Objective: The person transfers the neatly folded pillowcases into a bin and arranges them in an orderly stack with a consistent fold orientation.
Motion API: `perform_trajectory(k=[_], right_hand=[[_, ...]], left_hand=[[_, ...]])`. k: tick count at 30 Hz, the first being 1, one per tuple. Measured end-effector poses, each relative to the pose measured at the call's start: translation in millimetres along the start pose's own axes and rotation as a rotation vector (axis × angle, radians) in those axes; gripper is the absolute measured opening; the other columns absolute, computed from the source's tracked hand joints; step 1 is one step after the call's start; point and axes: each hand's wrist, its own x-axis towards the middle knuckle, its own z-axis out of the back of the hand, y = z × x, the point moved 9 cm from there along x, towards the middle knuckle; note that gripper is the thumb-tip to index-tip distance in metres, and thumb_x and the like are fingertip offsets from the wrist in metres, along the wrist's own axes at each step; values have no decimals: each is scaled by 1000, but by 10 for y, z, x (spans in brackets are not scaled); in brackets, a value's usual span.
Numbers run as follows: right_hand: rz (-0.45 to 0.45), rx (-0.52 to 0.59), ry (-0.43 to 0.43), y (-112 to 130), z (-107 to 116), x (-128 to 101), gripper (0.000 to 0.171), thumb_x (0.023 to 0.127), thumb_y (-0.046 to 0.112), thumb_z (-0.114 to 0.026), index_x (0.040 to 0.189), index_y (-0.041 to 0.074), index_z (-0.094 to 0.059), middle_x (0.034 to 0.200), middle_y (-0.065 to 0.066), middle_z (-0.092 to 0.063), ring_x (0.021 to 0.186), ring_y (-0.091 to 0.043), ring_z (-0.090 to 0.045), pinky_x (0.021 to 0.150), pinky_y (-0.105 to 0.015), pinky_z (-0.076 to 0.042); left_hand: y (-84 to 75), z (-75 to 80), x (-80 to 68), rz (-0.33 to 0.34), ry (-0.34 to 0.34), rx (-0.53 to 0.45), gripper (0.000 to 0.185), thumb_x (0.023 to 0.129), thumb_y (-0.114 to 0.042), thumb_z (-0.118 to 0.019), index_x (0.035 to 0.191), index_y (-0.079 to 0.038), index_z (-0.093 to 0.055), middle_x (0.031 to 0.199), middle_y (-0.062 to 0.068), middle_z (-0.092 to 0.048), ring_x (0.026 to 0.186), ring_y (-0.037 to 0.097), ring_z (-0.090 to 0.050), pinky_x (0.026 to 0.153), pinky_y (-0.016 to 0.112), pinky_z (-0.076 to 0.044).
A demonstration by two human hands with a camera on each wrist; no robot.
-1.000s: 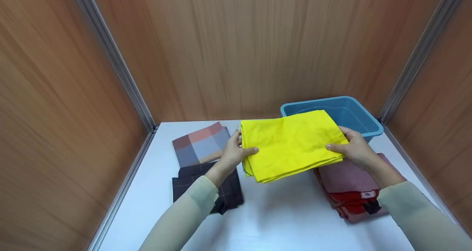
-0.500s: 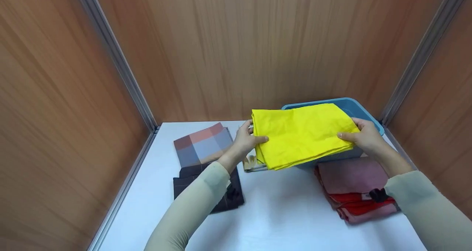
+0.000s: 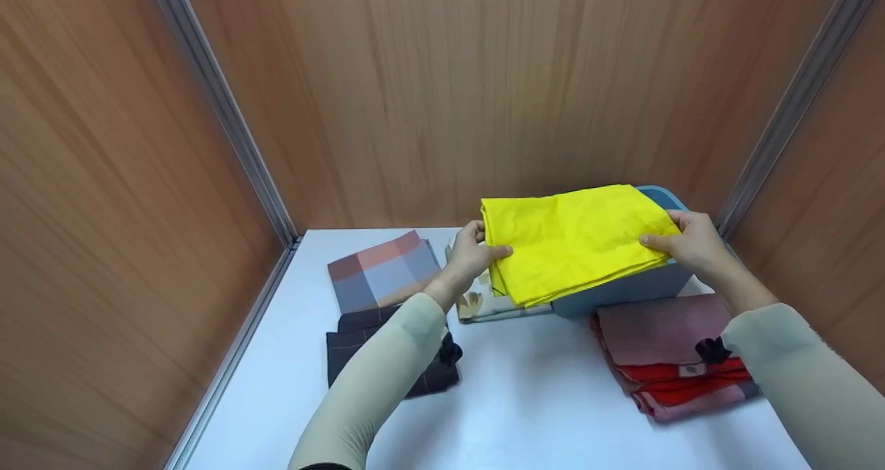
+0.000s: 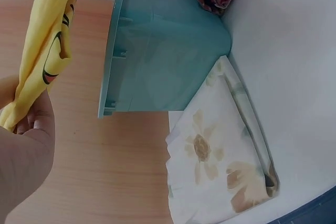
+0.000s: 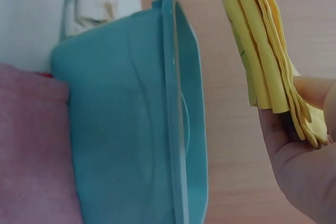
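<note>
While fingers [image 3: 476,228] of left hand [image 3: 471,254] and right hand [image 3: 695,242] pinch the yellow cloth [image 3: 574,240], it now hides more bin rim [image 3: 665,194].

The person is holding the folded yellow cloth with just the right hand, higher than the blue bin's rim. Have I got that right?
Not just the right hand: the head view shows the left hand gripping the other end of the yellow cloth too. It is indeed folded and higher than the rim of the blue bin.
</note>
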Motion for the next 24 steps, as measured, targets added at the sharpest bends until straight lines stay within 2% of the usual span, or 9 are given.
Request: perform_trajectory(k=[5,11,15,18,20,24], right_hand=[[8,-8,-34,22,112,26,65,106,24,-73,157,-7,-49,111,7,-71,87,-3,-75,84,-18,-63],[10,-29,-79,74,210,35,65,105,23,-74,158,-6,-49,109,8,-69,85,-4,-72,82,-17,-62],[12,-54,-95,101,243,45,65,106,25,-73,159,-4,-48,127,-8,-70,87,-4,-71,83,-15,-61],[6,-73,-98,93,265,55,66,107,27,-71,160,-4,-47,144,-22,-62,90,-3,-68,83,-12,-59],[0,-82,-101,80,287,59,67,107,28,-71,161,-4,-46,149,-25,-58,91,-3,-67,82,-10,-58],[-5,-87,-122,69,359,69,68,107,31,-72,160,-3,-48,145,-22,-61,90,-3,-69,82,-11,-58]], left_hand=[[-84,-82,60,-52,19,-9,46,97,-1,-78,139,-7,-60,128,11,-73,116,24,-75,100,41,-64],[-172,-152,114,-75,40,-12,43,100,-1,-73,141,-7,-60,131,10,-74,118,23,-75,102,41,-63],[-229,-170,137,-84,35,-25,43,100,2,-71,141,-6,-60,131,12,-74,119,24,-75,102,41,-63],[-266,-186,152,-90,28,-21,42,100,2,-72,139,-5,-61,129,13,-75,117,25,-75,101,41,-64],[-294,-202,164,-100,24,-14,42,99,3,-72,139,-4,-61,129,14,-75,117,26,-75,101,41,-64],[-347,-244,199,-126,10,-8,44,98,4,-73,139,-2,-60,127,16,-75,116,27,-76,99,40,-64]])
